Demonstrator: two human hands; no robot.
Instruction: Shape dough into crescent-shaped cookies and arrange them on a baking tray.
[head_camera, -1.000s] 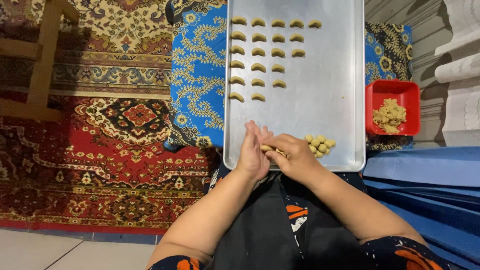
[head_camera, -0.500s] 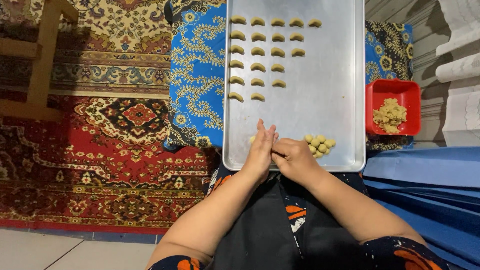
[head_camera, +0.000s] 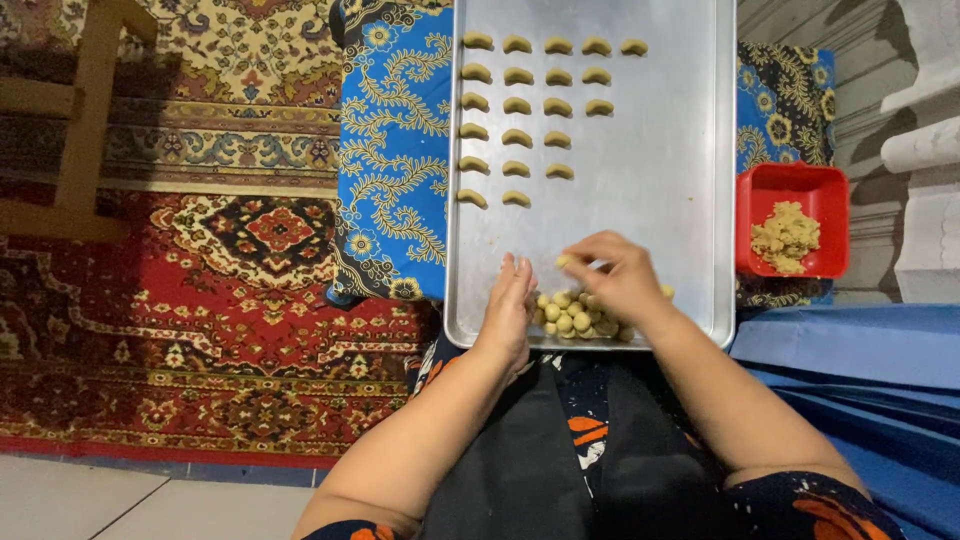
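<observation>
A long metal baking tray (head_camera: 680, 180) lies in front of me on a blue patterned cushion. Rows of small crescent-shaped dough pieces (head_camera: 520, 105) fill its far left part. A heap of little dough balls (head_camera: 572, 316) sits at the near edge. My right hand (head_camera: 615, 275) hovers over the heap and pinches one dough ball (head_camera: 562, 262) between its fingertips. My left hand (head_camera: 510, 310) rests edge-on on the tray just left of the heap, fingers straight and together, holding nothing.
A red square tub (head_camera: 792, 232) with a lump of dough stands right of the tray. The blue cushion (head_camera: 395, 150) lies on a red patterned carpet (head_camera: 200, 300). A wooden frame (head_camera: 85, 120) stands at far left. Blue cloth (head_camera: 850, 350) lies at the right.
My hands were pressed together at the tray's near edge. They have parted: the right hand has lifted up and away with a dough ball, uncovering the heap of balls.
</observation>
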